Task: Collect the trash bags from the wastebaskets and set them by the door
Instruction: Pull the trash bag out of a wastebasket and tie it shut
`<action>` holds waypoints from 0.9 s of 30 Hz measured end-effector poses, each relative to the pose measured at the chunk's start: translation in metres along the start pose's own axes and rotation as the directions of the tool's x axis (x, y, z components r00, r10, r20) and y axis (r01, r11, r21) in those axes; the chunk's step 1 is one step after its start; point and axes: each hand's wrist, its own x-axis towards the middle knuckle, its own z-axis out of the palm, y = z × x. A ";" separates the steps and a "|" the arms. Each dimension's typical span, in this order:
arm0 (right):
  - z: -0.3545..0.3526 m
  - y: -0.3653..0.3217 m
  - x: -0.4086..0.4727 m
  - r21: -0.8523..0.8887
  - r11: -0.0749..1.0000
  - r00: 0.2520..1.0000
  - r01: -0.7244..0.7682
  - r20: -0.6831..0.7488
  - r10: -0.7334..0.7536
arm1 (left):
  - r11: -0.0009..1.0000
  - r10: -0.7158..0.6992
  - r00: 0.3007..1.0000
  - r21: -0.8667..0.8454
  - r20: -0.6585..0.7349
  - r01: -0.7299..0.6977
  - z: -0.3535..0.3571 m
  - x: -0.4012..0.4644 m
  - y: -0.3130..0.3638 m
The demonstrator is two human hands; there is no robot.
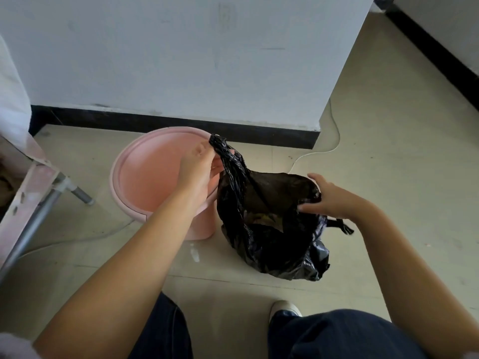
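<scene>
Black, crinkled plastic fills the middle of my view: the trash bag [269, 229] sits on the pale tiled floor [388, 177], glossy and creased, its mouth partly open and sagging. It is out of the wastebasket [145, 174], a smooth pink round bin with a raised rim, which stands just beside it at nine o'clock, against the black baseboard [181, 125]. I see my left hand [199, 167] over the bin's rim, fingers closed on a twisted, rope-like handle strip pulled up toward twelve o'clock. My right hand [329, 198], at three o'clock of the bag, grips the opposite edge, thumb lifted. A thin white cable [334, 141] snakes along the floor past the wall corner.
</scene>
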 end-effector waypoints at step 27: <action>-0.059 0.000 -0.025 0.505 0.861 0.995 0.056 0.047 -0.092 | 0.985 -0.072 0.997 0.159 0.017 0.068 -0.007 0.009 0.013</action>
